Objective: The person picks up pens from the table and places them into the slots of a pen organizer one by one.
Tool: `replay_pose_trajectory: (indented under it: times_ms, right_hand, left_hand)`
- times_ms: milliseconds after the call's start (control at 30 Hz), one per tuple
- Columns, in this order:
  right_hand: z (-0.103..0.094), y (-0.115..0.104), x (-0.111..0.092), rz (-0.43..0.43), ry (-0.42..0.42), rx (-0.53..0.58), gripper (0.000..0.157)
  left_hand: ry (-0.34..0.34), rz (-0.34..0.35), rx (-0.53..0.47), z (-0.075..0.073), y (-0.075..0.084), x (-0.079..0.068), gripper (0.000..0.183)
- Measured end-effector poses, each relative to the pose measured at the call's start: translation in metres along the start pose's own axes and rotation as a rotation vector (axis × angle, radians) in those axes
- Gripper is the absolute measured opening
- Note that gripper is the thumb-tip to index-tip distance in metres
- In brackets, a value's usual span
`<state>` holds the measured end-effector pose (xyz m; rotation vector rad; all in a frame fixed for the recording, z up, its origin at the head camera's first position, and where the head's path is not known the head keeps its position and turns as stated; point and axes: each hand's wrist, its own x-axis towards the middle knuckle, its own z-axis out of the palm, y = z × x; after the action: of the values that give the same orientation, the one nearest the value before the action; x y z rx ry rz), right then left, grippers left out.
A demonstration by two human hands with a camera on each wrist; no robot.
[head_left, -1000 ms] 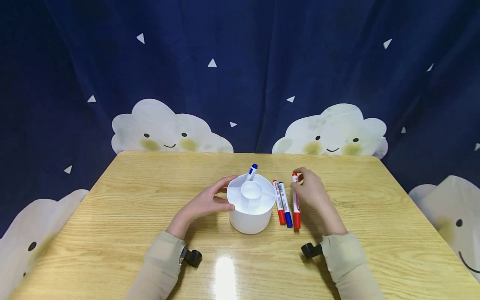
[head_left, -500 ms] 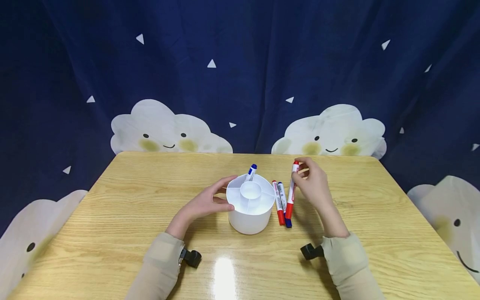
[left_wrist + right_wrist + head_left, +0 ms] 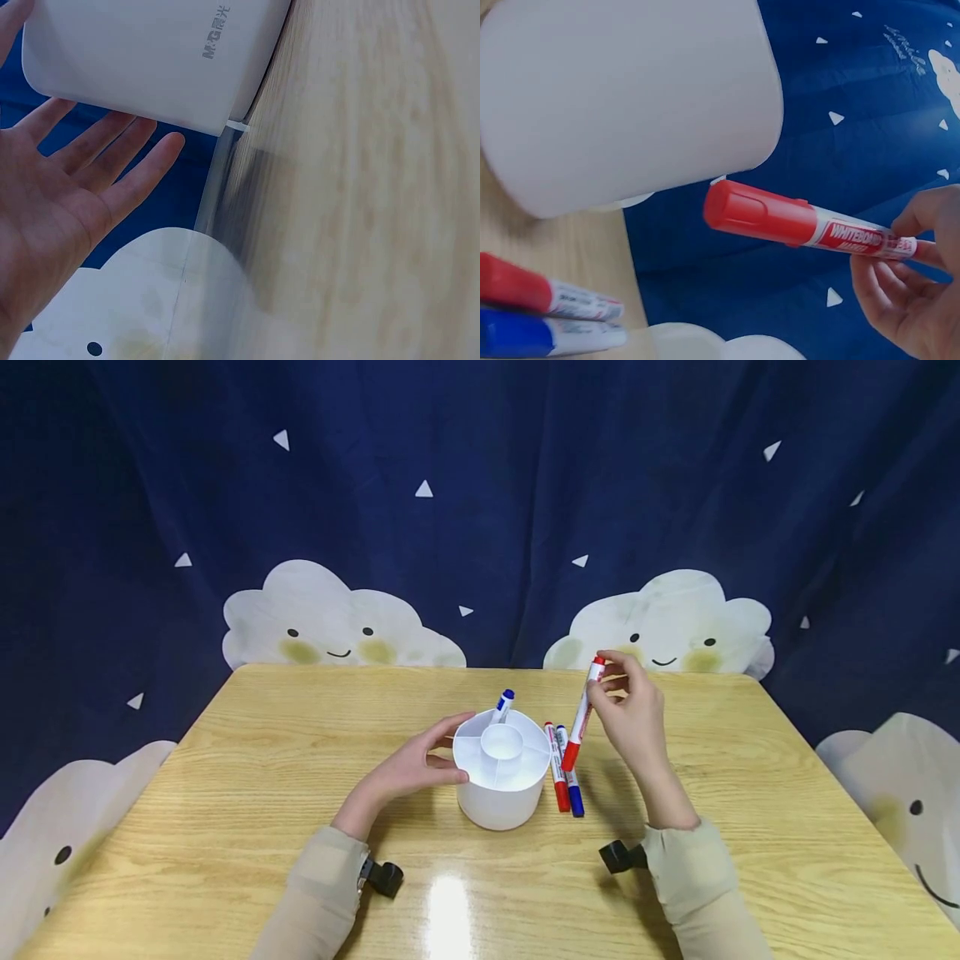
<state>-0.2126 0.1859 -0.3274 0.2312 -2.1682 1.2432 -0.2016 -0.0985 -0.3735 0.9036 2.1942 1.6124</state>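
My left hand [image 3: 414, 766] spans the left side of a round white pen holder [image 3: 498, 806], thumb at its near rim and forefinger at its far rim. The left wrist view shows that hand [image 3: 82, 176] beside the holder's printed wall [image 3: 142, 60], its lower fingers extended. A blue-capped marker [image 3: 503, 705] leans upright in a rear compartment. My right hand [image 3: 630, 710] pinches a red whiteboard marker [image 3: 582, 714] near its upper end, tilted above the table with the cap downward. In the right wrist view, that marker's red cap [image 3: 761, 214] points toward the holder.
Another red marker [image 3: 558, 768] and a blue marker [image 3: 572, 777] lie side by side on the wooden table [image 3: 247, 777], just right of the holder. A dark blue curtain [image 3: 495, 527] with cloud shapes hangs behind the table's far edge.
My right hand has lifted the red marker off the table and away from me, and its cap end has swung left over the blue marker. The left hand and holder have stayed put.
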Motion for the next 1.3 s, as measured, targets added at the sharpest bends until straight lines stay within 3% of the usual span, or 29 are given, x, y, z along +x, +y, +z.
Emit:
replay_pose_trajectory:
  times_ms: [200, 467, 767, 1300]
  right_hand:
    - [0.002, -0.013, 0.01, -0.125, 0.068, 0.022, 0.031]
    - [0.007, -0.026, 0.017, -0.195, 0.163, 0.055, 0.029]
    - [0.024, -0.023, 0.008, -0.19, 0.099, 0.109, 0.028]
    - [0.044, -0.013, -0.013, -0.174, -0.014, 0.06, 0.022]
  left_hand:
    - [-0.001, 0.002, -0.008, 0.0, -0.001, -0.001, 0.075]
    - [-0.005, 0.011, -0.03, 0.0, -0.002, 0.001, 0.075]
    - [-0.001, 0.002, -0.008, -0.001, -0.001, 0.0, 0.076]
    - [-0.002, 0.007, -0.005, -0.001, -0.001, 0.0, 0.073]
